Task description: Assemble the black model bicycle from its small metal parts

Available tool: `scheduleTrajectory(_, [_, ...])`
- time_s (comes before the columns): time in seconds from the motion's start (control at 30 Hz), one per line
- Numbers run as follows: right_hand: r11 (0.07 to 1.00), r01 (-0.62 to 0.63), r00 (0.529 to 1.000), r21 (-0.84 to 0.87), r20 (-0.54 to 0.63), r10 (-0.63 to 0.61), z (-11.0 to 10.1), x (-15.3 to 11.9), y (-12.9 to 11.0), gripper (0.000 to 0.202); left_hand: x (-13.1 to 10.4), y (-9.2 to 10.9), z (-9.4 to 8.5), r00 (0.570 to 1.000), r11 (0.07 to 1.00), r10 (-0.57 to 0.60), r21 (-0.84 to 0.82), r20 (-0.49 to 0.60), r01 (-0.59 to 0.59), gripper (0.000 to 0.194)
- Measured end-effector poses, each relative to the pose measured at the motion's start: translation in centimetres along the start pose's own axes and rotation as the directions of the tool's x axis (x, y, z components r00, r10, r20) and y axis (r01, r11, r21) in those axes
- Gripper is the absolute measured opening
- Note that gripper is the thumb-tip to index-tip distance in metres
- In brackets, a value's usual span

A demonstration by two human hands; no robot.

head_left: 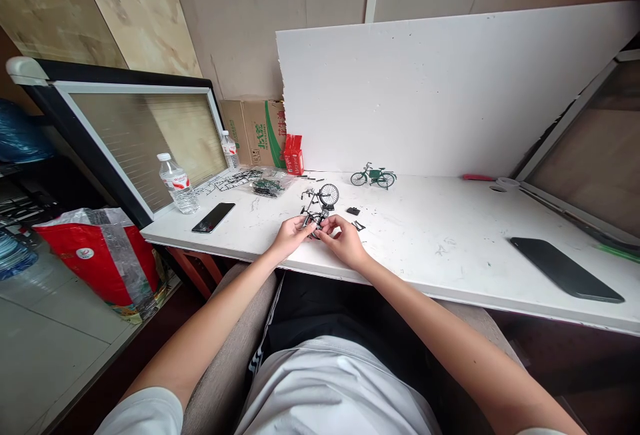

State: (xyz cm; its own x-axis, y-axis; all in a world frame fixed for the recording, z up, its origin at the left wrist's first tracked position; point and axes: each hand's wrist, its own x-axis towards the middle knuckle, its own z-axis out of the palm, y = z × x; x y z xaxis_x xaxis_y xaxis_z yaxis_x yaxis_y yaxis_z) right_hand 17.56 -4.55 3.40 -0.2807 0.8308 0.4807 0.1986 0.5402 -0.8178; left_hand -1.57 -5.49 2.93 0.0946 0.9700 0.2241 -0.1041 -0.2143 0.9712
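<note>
The dark model bicycle (313,207) lies at the front of the white tabletop (425,248), directly between the person's two hands. Its long axis runs roughly away from the body: the near end sits at the fingertips, while a spoked wheel (329,194) shows at the far end, beyond the hands and a little to the right. Neither hand is clearly nearer, since both reach the near end, one from each side.

The left hand (290,236) has its thumb and fingers drawn together on the bicycle's left side. The right hand (345,240) meets it from the other side, thumb and forefinger closed in a pinch near the left thumb. The parts there are thin and dark and partly covered, so exactly which piece each hand pinches is hard to tell.

Just right of the right hand lie a small black part (353,210) and a thin dark bracket (359,225). Farther back, a green model bicycle (374,175) stands upright, well apart from both hands.
</note>
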Motion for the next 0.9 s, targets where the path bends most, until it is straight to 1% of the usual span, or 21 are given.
scheduleTrajectory(0.13, [1.0, 0.005, 1.0, 0.006, 0.001, -0.005, 0.0, 0.0, 0.0, 0.029, 0.0, 0.0, -0.1, 1.0, 1.0, -0.013, -0.024, 0.0, 0.013, 0.04])
scheduleTrajectory(0.23, [1.0, 0.002, 1.0, 0.014, -0.013, -0.002, 0.0, 0.0, -0.1, 0.033, 0.1, 0.0, -0.1, 1.0, 0.997, -0.02, -0.072, -0.011, 0.019, 0.042])
scheduleTrajectory(0.37, [1.0, -0.023, 0.996, 0.019, -0.091, 0.024, -0.2, 0.1, -0.2, 0.035, 0.4, -0.1, -0.3, 0.999, 0.982, -0.036, -0.186, -0.041, 0.027, 0.044])
scheduleTrajectory(0.47, [0.999, -0.036, 0.987, 0.016, -0.155, 0.038, -0.6, 0.4, -0.1, 0.033, 0.7, -0.3, -0.5, 0.994, 0.964, -0.062, -0.264, -0.093, 0.036, 0.042])
scheduleTrajectory(0.53, [0.999, -0.04, 0.984, -0.018, -0.177, 0.036, -1.1, 0.6, 0.1, 0.029, 1.0, -0.5, -0.8, 0.988, 0.956, -0.066, -0.292, -0.136, 0.024, 0.04])
scheduleTrajectory(0.6, [0.993, -0.024, 0.986, -0.114, -0.164, 0.005, -1.7, 0.9, 0.4, 0.024, 1.3, -0.7, -1.2, 0.983, 0.958, -0.061, -0.286, -0.175, 0.008, 0.04])
scheduleTrajectory(0.67, [0.958, 0.038, 0.993, -0.283, -0.096, -0.068, -2.4, 1.1, 0.8, 0.02, 1.7, -0.8, -1.9, 0.977, 0.966, -0.049, -0.258, -0.206, -0.006, 0.041])
scheduleTrajectory(0.73, [0.876, 0.116, 0.992, -0.469, 0.004, -0.129, -3.2, 1.4, 1.3, 0.024, 2.0, -0.8, -2.8, 0.972, 0.971, -0.033, -0.236, -0.231, -0.023, 0.041])
scheduleTrajectory(0.77, [0.831, 0.128, 0.991, -0.541, 0.034, -0.131, -3.6, 1.6, 1.5, 0.03, 2.2, -0.8, -3.4, 0.971, 0.971, -0.03, -0.239, -0.236, -0.028, 0.041])
scheduleTrajectory(0.83, [0.772, 0.091, 0.995, -0.629, 0.027, -0.095, -4.6, 2.1, 1.9, 0.044, 2.5, -0.8, -4.5, 0.97, 0.97, -0.022, -0.242, -0.244, -0.039, 0.04])
scheduleTrajectory(0.9, [0.758, 0.021, 0.998, -0.652, -0.03, -0.053, -5.9, 2.6, 2.3, 0.052, 2.7, -0.7, -5.5, 0.968, 0.969, -0.016, -0.242, -0.251, -0.047, 0.038])
